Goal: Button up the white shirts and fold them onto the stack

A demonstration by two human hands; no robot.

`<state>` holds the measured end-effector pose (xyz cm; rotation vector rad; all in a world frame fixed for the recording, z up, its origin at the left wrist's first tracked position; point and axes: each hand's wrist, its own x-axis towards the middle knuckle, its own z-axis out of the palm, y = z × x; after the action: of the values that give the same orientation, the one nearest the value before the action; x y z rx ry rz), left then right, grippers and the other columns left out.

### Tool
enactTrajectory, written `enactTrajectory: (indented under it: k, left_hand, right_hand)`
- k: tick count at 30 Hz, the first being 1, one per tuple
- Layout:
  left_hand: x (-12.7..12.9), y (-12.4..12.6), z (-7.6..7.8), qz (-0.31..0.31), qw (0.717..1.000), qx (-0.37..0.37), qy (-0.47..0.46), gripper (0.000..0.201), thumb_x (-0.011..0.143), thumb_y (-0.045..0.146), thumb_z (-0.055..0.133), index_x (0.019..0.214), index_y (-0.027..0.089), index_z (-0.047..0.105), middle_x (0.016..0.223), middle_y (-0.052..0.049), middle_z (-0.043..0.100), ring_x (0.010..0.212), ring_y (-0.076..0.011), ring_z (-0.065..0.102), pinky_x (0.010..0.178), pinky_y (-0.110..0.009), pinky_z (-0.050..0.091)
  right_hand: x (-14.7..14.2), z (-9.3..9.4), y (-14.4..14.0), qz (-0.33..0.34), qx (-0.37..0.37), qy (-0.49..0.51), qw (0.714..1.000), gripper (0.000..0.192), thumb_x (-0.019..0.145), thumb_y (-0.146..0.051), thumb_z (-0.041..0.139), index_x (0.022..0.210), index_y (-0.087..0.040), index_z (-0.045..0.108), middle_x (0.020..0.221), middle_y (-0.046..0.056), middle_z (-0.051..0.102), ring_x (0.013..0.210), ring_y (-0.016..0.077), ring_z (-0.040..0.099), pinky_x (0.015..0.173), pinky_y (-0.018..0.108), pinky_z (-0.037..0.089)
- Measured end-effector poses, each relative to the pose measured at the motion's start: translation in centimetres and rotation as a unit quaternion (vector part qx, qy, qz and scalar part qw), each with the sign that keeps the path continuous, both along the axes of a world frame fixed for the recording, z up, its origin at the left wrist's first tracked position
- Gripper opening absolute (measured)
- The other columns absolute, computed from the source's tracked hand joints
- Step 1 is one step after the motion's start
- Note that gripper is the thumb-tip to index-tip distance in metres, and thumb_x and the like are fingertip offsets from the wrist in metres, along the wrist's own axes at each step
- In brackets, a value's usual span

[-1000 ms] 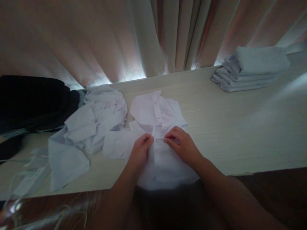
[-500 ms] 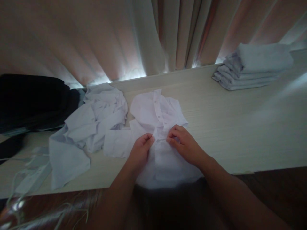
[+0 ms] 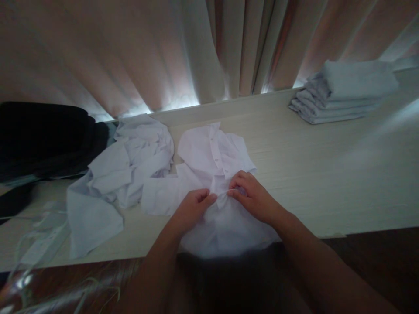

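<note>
A white shirt (image 3: 212, 174) lies flat on the pale surface (image 3: 327, 174), right in front of the person, with its bottom edge hanging over the near side. A row of small buttons runs down its middle.

The left hand (image 3: 193, 207) sits on the shirt's front, with the fingers curled and the thumb and a finger pinching the cloth at the button strip. The right hand (image 3: 250, 196) is just beside it — its fingers are bent too and pinch the same strip from the other side. The two hands almost touch, and the cloth bunches up a little between them.

To the left of the shirt lies a messy pile of white clothes (image 3: 121, 174), touching the shirt's sleeve. Further left sits a dark heap of cloth (image 3: 42, 137). Far off at the back right there is a neat stack of folded clothes (image 3: 343, 93) — well apart from the hands. Pink curtains (image 3: 131, 52) hang behind the surface, with light coming in under them.
</note>
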<state>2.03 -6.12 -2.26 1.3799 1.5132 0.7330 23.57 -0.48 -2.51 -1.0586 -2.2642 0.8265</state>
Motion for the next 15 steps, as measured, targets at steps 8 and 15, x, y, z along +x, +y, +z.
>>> enactTrajectory:
  k: [8, 15]
  left_hand:
    - [-1.5, -0.2, -0.3, -0.099, 0.994, -0.037, 0.02, 0.038, 0.086, 0.046, 0.061, 0.061, 0.018, 0.056, 0.058, 0.003, 0.045, 0.055, -0.0118, 0.039, 0.05, -0.024, 0.027]
    - [-2.5, -0.3, 0.2, -0.212, 0.975, -0.065, 0.016, 0.038, 0.079, 0.043, 0.07, 0.055, 0.018, 0.056, 0.056, 0.003, 0.045, 0.054, -0.0116, 0.039, 0.051, -0.024, 0.028]
  right_hand:
    - [1.0, 0.2, -0.1, 0.093, -0.023, -0.06, 0.994, 0.01, 0.091, -0.023, 0.064, 0.082, -0.02, 0.064, 0.095, 0.005, 0.061, 0.091, 0.0208, 0.055, 0.084, 0.035, 0.041]
    - [1.6, 0.0, 0.7, -0.021, -0.142, 0.019, 0.989, 0.018, 0.097, -0.035, 0.053, 0.091, -0.021, 0.063, 0.074, -0.001, 0.062, 0.068, 0.0161, 0.057, 0.063, 0.029, 0.04]
